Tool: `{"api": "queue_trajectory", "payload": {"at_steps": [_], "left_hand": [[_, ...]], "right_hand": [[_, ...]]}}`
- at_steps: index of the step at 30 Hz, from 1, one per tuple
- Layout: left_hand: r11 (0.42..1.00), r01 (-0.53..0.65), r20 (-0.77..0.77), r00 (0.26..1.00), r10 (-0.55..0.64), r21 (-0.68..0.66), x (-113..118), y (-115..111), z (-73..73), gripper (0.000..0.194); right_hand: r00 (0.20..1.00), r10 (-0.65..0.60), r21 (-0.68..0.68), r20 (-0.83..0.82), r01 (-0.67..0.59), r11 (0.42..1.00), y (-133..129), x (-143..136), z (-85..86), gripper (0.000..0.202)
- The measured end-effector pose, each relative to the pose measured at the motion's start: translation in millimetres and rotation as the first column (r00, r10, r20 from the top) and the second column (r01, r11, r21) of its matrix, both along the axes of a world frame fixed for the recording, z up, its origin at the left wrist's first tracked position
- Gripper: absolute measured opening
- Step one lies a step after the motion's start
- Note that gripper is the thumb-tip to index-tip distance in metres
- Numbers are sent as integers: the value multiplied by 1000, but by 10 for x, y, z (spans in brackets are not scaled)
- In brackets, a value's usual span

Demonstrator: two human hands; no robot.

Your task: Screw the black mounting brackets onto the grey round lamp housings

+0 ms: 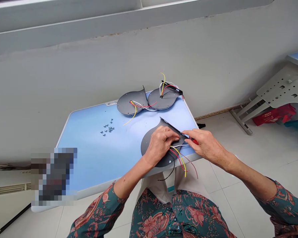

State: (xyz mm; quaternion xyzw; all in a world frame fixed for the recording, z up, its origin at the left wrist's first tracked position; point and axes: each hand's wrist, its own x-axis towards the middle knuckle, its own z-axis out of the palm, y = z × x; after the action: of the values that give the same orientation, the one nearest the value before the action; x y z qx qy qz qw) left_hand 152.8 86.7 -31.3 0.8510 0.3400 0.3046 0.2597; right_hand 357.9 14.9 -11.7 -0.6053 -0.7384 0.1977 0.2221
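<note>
A dark grey round metal plate (149,140) with a raised flange (173,126) lies at the front right of the table. My left hand (161,142) rests over this plate, fingertips pinched together near the flange; what they hold is hidden. Red, yellow, white and black wires (180,157) come out below those fingers and hang past the table edge. On the flange's outer side, my right hand (205,143) is closed around a red-handled tool (195,141), its tip not visible. A screw head (170,162) shows near the plate's lower edge.
Two similar plates with wires, one on the left (125,102) and one on the right (155,100), lie along the table's back edge. Several small screws (110,129) are scattered left of centre on the blue table (89,165). A pixelated dark object (56,177) lies at the left end.
</note>
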Motion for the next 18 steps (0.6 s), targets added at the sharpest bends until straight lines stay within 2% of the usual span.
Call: {"api": "queue_trajectory", "payload": {"at_steps": [3,5,6,8,10,11,12,14,16,18], "left_hand": [[1000,-5,-4,1000,5,-1,5,-4,15,15],[1000,-8,-2,1000,8,4,4,-9,19,16],[1000,-9,0,1000,9,7,2,-12,18,16],[1000,-10,9,1000,9,6,-6,-16,11,16],[1000,-3,25,1000,3,0,-15,-17,2,16],[1000,0,34,999,0,-2,-19,-16,-1,16],[1000,2,38,999,-1,-3,-22,-15,-2,16],[1000,1,31,1000,0,-5,-23,-14,3,16],[1000,-8,12,1000,8,-6,-21,-16,15,17],[1000,-14,-5,1000,14,-8,-19,-19,24,17]], "right_hand": [[986,-84,1,-146,86,996,-44,32,87,29],[927,-176,-32,-332,176,984,-76,61,206,19],[860,-209,-52,-466,209,977,-92,71,274,17],[634,-207,-36,-745,271,962,-117,65,411,25],[394,-101,62,-914,380,923,-119,9,531,33],[322,-32,122,-946,449,885,-106,-38,580,35],[286,32,180,-958,508,842,-85,-95,618,36],[267,135,270,-954,578,770,-15,-228,660,37],[256,212,327,-943,596,734,75,-360,651,37],[238,277,365,-931,583,726,162,-461,599,35]]}}
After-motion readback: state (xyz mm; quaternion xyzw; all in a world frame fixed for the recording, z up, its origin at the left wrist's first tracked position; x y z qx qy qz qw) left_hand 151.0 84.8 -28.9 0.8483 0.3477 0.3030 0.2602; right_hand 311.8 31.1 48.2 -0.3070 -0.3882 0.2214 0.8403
